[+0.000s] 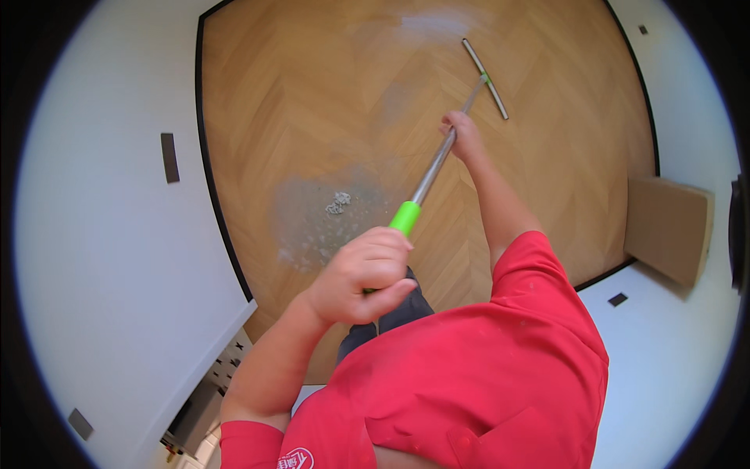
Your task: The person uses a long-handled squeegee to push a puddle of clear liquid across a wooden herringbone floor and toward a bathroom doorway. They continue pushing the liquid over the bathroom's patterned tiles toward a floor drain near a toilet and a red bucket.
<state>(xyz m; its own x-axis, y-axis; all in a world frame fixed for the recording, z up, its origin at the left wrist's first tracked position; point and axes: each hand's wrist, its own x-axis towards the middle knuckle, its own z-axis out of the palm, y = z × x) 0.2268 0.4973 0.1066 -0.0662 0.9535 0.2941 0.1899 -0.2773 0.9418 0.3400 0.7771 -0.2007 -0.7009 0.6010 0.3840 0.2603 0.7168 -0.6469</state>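
A long-handled floor squeegee [433, 168] slants away from my body, with a silver pole, a bright green grip and a thin straight bar for a head. My left hand [363, 270] is wrapped round the green grip at the near end. Farther up, my right hand [464, 137] is closed round the silver pole. The squeegee's head [496, 98] is at the wood-look floor [547, 172], far right of centre. Left of the pole, a small heap of whitish-grey debris [338, 203] sits in a patch of grey dust [301, 215].
White walls with a black skirting line [205, 141] enclose the floor. A brown cardboard box or panel [668, 230] leans by the right wall. Dark plates, such as one wall plate [169, 158], dot the walls. Patterned tiles [228, 361] show through an opening at the lower left.
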